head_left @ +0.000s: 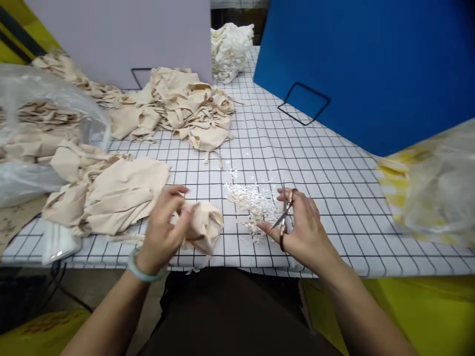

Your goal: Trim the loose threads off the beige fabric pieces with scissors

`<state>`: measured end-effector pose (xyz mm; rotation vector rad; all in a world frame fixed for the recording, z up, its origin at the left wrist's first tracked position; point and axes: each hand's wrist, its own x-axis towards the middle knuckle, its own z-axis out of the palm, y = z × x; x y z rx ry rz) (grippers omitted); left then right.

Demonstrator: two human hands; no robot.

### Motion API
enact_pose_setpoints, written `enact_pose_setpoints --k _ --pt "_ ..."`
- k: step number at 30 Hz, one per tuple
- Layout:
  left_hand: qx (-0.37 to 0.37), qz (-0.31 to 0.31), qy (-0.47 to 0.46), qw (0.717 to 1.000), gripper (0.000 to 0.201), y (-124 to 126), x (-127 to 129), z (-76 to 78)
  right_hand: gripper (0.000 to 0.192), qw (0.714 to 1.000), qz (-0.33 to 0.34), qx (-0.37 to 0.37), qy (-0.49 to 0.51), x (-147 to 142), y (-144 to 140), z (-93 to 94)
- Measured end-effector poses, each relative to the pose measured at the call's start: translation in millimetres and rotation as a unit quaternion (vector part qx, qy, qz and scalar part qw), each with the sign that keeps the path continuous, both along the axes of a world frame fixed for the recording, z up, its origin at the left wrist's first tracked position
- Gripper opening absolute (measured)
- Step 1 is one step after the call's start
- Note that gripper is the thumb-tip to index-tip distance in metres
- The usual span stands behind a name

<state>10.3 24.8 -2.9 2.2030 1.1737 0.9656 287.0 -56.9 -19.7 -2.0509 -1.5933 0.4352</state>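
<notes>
My left hand (163, 228) grips a bunched piece of beige cloth (204, 226) at the front edge of the white grid-patterned table (319, 168). My right hand (302, 225) holds small scissors (284, 217), blades pointing up and away, just right of a heap of small white trimmings (252, 202). The two hands are apart, with the trimmings between them.
A pile of beige cloth pieces (111, 195) lies left of my left hand, another heap (181, 106) farther back. A clear plastic bag (40, 133) sits at left, a second one (434, 188) at right. A blue panel (371, 64), a grey panel (122, 34) and white cloth (230, 49) stand behind.
</notes>
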Motion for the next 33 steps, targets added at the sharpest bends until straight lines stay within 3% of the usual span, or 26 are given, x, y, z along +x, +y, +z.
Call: enact_pose_setpoints --k 2,3,6,8,10,13,15,16,19,21,23,25,29,31,33 --pt "0.042 0.094 0.083 0.991 0.011 -2 -33 -1.6 0.052 0.995 0.038 -0.055 0.076 -15 6 -0.4" --pt "0.030 0.105 0.120 0.987 0.022 -6 -45 -5.9 0.045 0.987 0.065 -0.089 0.119 -28 9 -3.3" --pt "-0.099 0.014 0.183 0.978 0.059 -27 -55 -25.9 0.038 0.950 0.169 -0.134 0.228 -76 16 -17.6" --pt "-0.163 -0.054 0.165 0.971 0.050 -38 -48 -35.1 0.027 0.937 0.216 -0.117 0.250 -104 21 -25.0" --pt "-0.193 -0.084 0.118 0.970 0.029 -37 -40 -32.7 0.020 0.933 0.215 -0.105 0.269 -118 28 -24.9" --pt "-0.213 -0.069 0.053 0.973 0.012 -6 -29 -3.8 0.019 0.897 0.194 -0.101 0.385 -117 58 -6.3" --pt "-0.196 -0.061 0.006 0.979 0.007 34 -19 28.3 0.020 0.868 0.197 -0.068 0.450 -110 97 19.2" --pt "-0.175 -0.060 -0.017 0.983 0.006 58 -11 46.4 0.021 0.868 0.196 -0.037 0.455 -107 122 35.2" --pt "-0.113 -0.023 -0.059 0.992 0.011 139 17 94.3 0.023 0.910 0.149 0.081 0.377 -94 208 85.1" --pt "-0.087 0.009 -0.062 0.994 0.022 183 29 106.0 0.024 0.927 0.101 0.117 0.341 -84 259 104.1" --pt "-0.076 0.032 -0.051 0.995 0.034 200 29 92.9 0.029 0.939 0.053 0.146 0.306 -77 289 100.9" --pt "-0.075 0.039 -0.028 0.996 0.035 184 16 60.2 0.032 0.948 0.035 0.153 0.276 -78 294 76.5" --pt "-0.099 -0.011 0.033 0.995 0.019 82 -13 -13.7 0.027 0.955 0.147 0.061 0.251 -127 254 3.6" --pt "-0.103 -0.013 0.052 0.993 0.017 33 -24 -37.1 0.030 0.945 0.212 0.020 0.247 -165 232 -24.7" --pt "-0.081 0.018 0.066 0.994 0.019 3 -36 -48.5 0.031 0.939 0.246 0.005 0.241 -197 216 -40.4"
